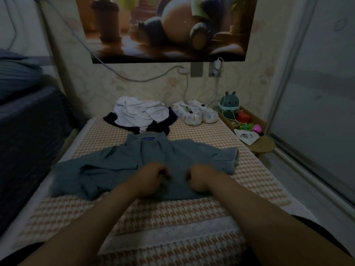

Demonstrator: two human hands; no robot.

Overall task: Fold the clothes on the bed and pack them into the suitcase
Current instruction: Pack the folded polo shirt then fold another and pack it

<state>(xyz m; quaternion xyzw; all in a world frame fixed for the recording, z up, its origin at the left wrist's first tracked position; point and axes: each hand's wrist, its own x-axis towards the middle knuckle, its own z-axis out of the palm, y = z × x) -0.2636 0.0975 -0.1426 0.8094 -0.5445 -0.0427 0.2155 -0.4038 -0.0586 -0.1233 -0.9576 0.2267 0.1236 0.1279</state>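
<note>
1. Closest in, two bare forearms reached out over the bed (172, 212), which had an orange-and-white houndstooth cover crossed by a white lace band (172, 235).
2. The left hand (153, 176) was down on the blue-grey short-sleeved shirt (119, 164), fingers curled into the cloth near its middle.
3. The right hand (198, 179) sat just beside it, not touching it, and was bunched on the same fabric. Blur hid the fingertips.
4. The shirt itself lay spread across the middle of the bed, collar pointing away and a sleeve out to each side, with its left half rumpled.
5. Just past the collar, a crumpled pile of white and black clothes (138, 112) lay at the far end of the bed.
6. Right of that pile, a pair of white patterned soft slippers (196, 114) sat side by side.
7. Off the bed's far right corner stood a small round wooden stool (263, 145), with a panda poster (169, 27) on the wall behind.
</note>
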